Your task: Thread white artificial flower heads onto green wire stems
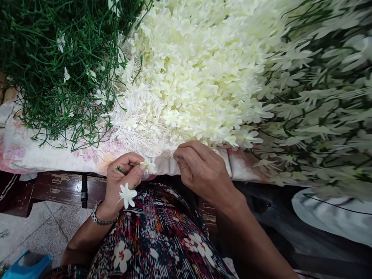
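Note:
My left hand (124, 172) is closed in a pinch on a green artificial flower stem (120, 169). One white artificial flower (127, 195) hangs below the thumb, and another white flower (149, 167) shows at the fingertips. My right hand (200, 166) is apart from the left, its thumb and fingers pressed together at the table edge. Whatever the right fingers hold, if anything, is too small to make out. Just beyond both hands lie thin white stamen threads (130, 124) and a big heap of cream-white petal pieces (203, 77).
A tangled pile of green plastic stems (64, 66) covers the back left. Finished-looking white flowers on stems (319, 97) crowd the right side. A floral cloth (58, 155) covers the table's front. A wooden bench (64, 190) and blue plastic object (29, 267) are at lower left.

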{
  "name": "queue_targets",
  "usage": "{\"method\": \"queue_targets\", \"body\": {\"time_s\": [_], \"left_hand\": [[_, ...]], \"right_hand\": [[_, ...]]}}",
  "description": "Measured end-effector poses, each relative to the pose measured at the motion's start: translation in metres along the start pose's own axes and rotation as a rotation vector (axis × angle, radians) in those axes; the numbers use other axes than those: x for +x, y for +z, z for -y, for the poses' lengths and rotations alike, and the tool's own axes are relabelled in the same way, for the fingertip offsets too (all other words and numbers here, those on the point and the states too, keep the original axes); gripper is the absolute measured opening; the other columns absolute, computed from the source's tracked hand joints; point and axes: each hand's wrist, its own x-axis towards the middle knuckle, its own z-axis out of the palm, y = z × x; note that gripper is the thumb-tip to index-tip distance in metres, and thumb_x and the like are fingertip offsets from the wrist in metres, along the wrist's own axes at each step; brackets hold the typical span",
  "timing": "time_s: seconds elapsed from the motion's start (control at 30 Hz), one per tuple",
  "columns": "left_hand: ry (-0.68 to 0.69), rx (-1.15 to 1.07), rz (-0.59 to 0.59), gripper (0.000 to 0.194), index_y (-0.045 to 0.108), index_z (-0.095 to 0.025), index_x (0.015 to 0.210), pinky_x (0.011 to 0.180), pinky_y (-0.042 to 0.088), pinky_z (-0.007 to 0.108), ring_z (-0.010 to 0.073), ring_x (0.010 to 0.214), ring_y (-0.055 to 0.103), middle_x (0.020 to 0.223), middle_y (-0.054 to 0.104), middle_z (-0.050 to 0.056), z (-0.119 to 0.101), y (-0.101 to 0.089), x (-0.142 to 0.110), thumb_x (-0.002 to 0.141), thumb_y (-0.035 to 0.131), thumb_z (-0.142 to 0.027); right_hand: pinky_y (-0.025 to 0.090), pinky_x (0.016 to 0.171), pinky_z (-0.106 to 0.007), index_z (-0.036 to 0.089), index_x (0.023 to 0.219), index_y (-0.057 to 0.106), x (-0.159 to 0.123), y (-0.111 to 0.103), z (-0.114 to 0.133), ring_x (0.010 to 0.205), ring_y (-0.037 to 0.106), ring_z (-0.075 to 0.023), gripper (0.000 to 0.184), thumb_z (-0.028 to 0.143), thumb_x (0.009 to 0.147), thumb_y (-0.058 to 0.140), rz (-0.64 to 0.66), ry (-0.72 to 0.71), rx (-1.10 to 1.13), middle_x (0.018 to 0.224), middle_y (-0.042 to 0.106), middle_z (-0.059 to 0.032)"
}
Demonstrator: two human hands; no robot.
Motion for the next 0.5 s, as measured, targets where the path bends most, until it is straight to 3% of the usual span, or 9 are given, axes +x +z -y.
{"method": "queue_targets", "body": {"time_s": [0.2,0.37,0.5], "left_hand": [[0.004,0.042,-0.006,0.008,0.055,-0.017,0.071,0.033,0.017,0.019,0.0006,0.034,0.024,0.054,0.045,-0.005,0.002,-0.001,0.001,0.071,0.059,-0.024],[0.008,0.042,-0.02,0.007,0.056,-0.015,0.071,0.035,0.02,0.018,0.0003,0.037,0.029,0.061,0.048,-0.003,-0.002,0.002,0.001,0.072,0.059,-0.021],[-0.022,0.039,-0.018,0.005,0.056,-0.014,0.072,0.036,0.021,0.017,0.0002,0.037,0.03,0.062,0.049,-0.003,-0.004,0.003,0.001,0.072,0.058,-0.019]], "right_hand": [[0.047,0.071,-0.028,0.016,0.085,0.051,-0.01,-0.003,-0.003,0.079,0.053,-0.0153,0.016,0.007,0.074,0.045,0.009,0.008,0.001,0.081,0.057,-0.0063],[0.047,0.074,-0.027,0.018,0.091,0.05,-0.011,-0.008,-0.008,0.082,0.054,-0.014,0.021,0.006,0.073,0.048,-0.101,0.057,0.002,0.084,0.058,-0.0054],[0.047,0.072,-0.025,0.017,0.089,0.051,-0.009,-0.009,-0.009,0.081,0.054,-0.013,0.02,0.006,0.072,0.048,-0.105,0.041,-0.004,0.083,0.058,-0.0045]]}}
